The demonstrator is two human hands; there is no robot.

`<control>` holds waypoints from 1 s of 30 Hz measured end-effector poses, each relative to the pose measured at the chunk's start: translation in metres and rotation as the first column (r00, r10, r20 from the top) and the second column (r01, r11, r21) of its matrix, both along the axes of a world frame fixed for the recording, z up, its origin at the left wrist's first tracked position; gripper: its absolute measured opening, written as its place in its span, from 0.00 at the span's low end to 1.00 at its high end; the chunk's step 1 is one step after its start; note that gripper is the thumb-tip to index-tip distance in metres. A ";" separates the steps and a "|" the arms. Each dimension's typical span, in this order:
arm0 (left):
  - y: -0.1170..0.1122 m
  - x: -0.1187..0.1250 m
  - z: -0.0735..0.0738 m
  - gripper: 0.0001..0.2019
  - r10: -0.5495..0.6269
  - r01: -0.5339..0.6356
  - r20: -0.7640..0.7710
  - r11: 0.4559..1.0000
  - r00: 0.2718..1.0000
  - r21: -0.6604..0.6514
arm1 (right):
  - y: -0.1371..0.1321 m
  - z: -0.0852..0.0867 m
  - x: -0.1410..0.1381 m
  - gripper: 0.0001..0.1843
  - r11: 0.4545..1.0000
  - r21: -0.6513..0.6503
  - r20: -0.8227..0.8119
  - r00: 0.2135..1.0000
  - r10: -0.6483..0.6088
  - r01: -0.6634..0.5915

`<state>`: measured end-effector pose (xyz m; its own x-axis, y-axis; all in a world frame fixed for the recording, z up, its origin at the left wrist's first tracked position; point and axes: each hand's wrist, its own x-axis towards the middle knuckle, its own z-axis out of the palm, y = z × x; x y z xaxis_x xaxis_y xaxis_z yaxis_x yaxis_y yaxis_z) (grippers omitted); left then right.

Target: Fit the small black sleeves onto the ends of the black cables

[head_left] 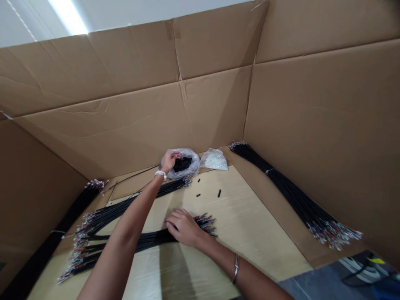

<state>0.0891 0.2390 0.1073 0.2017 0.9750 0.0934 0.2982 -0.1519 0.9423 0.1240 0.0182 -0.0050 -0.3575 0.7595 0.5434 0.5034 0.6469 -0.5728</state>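
Observation:
My left hand (170, 160) reaches far forward into a clear plastic bag (190, 162) of small black parts, fingers pinched together inside its mouth; what they hold is hidden. My right hand (184, 227) rests on a bundle of black cables (146, 241) lying on the cardboard, fingers curled over it just behind the bundle's coloured wire ends (206, 221). Three small black parts (219, 193) lie loose on the cardboard between the bag and my right hand.
Tall cardboard walls (312, 125) surround the work surface. A second bag with white parts (215, 160) sits beside the first. More black cable bundles lie at the right wall (290, 191), at the left (103, 216) and along the far left edge (46, 246). A shoe (359, 268) shows at lower right.

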 end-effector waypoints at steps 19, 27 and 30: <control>-0.199 -0.087 -0.106 0.23 -0.017 0.065 -0.198 0.969 0.980 0.239 | 0.006 0.003 -0.006 0.32 0.571 -0.406 -0.878 0.131 -0.461 -0.713; -0.202 -0.091 -0.098 0.30 -0.108 0.150 -0.257 0.977 0.960 0.150 | 0.008 -0.004 -0.003 0.28 0.610 -0.430 -0.899 0.252 -0.358 -0.666; -0.195 -0.091 -0.092 0.33 -0.247 0.270 -0.228 0.960 0.942 0.076 | 0.011 -0.003 0.002 0.27 0.638 -0.455 -0.885 0.236 -0.402 -0.621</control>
